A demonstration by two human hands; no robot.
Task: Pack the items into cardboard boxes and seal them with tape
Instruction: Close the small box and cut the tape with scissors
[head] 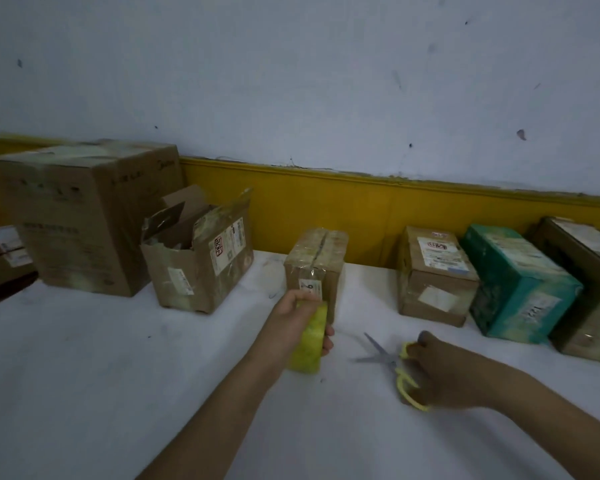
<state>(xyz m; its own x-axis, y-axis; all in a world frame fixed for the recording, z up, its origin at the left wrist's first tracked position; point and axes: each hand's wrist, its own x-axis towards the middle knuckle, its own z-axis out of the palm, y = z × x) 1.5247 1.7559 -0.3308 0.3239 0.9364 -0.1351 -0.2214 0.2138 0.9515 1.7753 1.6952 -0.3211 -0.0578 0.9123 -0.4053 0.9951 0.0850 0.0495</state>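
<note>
Right, the left hand (pixel 297 311) is wrapped round a chunky yellow tape roll (pixel 309 344), a translucent cylinder held on edge just in front of the small cardboard box (pixel 317 261) at mid-table, whose top and front are glossy with clear tape. The right hand (pixel 437 370) grips the pale yellow plastic loops of the scissors (pixel 390 362), steel blades parted and pointing left, low over the scuffed white table (pixel 118 375). Along the far edge sit a big brown carton (pixel 84 216), a torn open box (pixel 194 265), a labelled brown box (pixel 433 275) and a worn green box (pixel 516 282). Behind them runs a mustard band (pixel 326 209) under a pale, marked wall (pixel 291 81).
</note>
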